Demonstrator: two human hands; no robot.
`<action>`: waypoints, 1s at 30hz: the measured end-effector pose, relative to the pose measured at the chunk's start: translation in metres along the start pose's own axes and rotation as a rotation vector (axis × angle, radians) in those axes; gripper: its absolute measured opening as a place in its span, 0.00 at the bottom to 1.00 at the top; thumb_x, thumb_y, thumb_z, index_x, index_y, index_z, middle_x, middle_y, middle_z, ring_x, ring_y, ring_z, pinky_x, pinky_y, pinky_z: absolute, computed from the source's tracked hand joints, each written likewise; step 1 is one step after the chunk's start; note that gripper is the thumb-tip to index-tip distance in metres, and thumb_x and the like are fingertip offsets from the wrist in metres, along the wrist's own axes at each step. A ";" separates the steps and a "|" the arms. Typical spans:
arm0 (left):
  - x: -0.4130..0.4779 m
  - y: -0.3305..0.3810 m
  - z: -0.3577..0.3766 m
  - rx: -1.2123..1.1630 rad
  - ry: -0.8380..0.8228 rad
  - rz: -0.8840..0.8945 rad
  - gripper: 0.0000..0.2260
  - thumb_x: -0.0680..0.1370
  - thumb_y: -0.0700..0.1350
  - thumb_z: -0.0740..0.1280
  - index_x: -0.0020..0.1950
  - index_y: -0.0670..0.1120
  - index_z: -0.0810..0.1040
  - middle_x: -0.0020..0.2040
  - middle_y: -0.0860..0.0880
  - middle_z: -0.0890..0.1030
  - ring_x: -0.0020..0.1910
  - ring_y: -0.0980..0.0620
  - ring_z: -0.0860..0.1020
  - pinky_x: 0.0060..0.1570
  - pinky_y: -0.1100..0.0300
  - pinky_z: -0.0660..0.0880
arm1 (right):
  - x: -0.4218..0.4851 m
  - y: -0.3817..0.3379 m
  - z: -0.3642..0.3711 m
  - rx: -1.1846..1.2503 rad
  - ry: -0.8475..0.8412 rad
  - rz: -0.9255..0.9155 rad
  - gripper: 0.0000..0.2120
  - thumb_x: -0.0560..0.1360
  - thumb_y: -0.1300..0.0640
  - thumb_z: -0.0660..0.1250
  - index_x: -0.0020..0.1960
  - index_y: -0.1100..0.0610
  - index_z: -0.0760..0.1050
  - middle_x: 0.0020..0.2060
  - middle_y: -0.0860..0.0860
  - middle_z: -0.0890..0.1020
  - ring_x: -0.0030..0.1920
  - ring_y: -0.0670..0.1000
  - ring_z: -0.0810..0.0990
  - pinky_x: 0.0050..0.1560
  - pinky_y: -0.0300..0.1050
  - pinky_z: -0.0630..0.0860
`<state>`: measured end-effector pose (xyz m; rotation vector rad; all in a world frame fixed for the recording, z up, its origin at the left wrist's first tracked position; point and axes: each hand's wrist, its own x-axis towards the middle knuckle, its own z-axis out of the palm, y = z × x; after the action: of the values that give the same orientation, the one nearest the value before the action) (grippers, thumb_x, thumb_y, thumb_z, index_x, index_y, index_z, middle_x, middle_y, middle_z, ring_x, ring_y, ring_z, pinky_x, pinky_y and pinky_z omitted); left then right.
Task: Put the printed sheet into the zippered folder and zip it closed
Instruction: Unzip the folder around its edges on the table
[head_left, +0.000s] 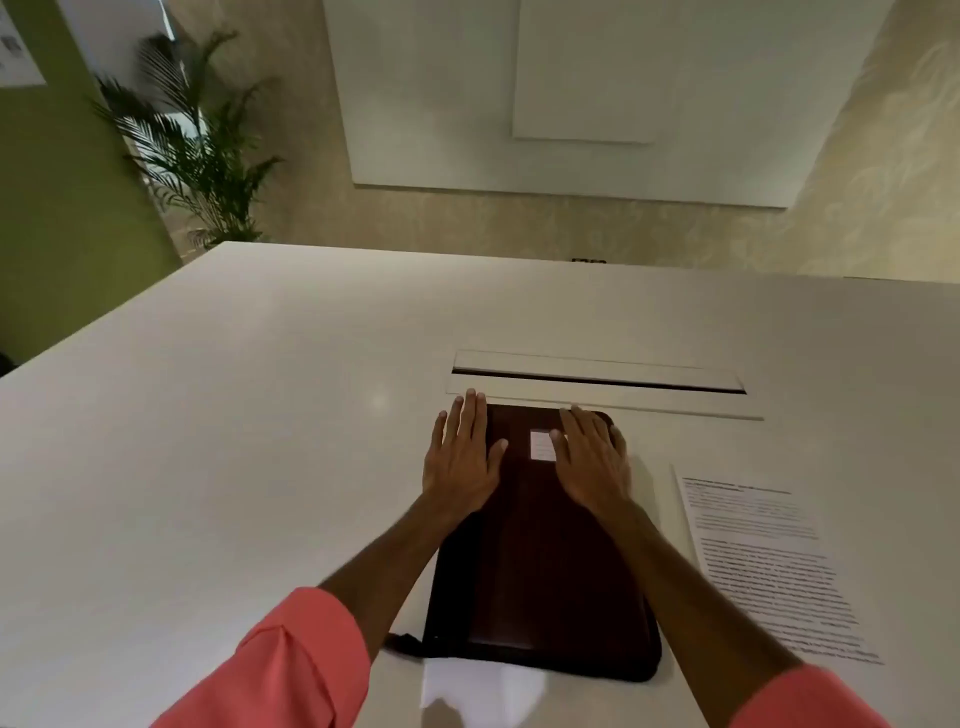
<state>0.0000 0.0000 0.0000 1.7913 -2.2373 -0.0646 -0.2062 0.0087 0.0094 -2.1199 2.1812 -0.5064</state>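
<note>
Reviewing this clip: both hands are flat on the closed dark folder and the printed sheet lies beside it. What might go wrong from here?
1. The printed sheet lies close beside the folder; swinging the cover open could sweep or crease it.
2. The left hand and right hand press only the far end, so pulling the zipper may slide the folder on the smooth table.
3. A white paper under the near edge might get dragged along.

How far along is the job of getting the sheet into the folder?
Nothing looks done. The white printed sheet lies on the white table, right of the closed dark brown zippered folder. Left hand and right hand rest flat on it. Opening, inserting and zipping remain.
</note>
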 end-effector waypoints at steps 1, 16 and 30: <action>-0.002 -0.002 0.003 -0.016 -0.031 -0.023 0.34 0.89 0.61 0.46 0.89 0.44 0.40 0.90 0.45 0.41 0.90 0.47 0.42 0.89 0.47 0.45 | 0.000 -0.001 0.003 -0.002 -0.016 -0.003 0.26 0.89 0.47 0.53 0.85 0.53 0.62 0.84 0.52 0.65 0.84 0.54 0.62 0.85 0.59 0.58; -0.004 -0.025 0.035 -0.313 -0.195 -0.060 0.34 0.89 0.61 0.49 0.90 0.47 0.40 0.90 0.48 0.41 0.90 0.51 0.43 0.89 0.49 0.43 | 0.060 -0.050 0.023 0.031 -0.157 -0.247 0.21 0.84 0.54 0.63 0.77 0.52 0.72 0.71 0.50 0.74 0.72 0.53 0.72 0.72 0.56 0.70; 0.010 -0.034 0.056 -0.414 -0.101 -0.071 0.34 0.89 0.60 0.53 0.90 0.50 0.43 0.90 0.50 0.44 0.90 0.52 0.48 0.86 0.55 0.44 | 0.130 -0.075 0.028 0.054 -0.399 -0.257 0.22 0.85 0.63 0.59 0.75 0.50 0.76 0.73 0.53 0.77 0.73 0.56 0.75 0.74 0.61 0.68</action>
<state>0.0170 -0.0253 -0.0590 1.6650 -2.0332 -0.5988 -0.1334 -0.1246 0.0277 -2.2489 1.6792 -0.1320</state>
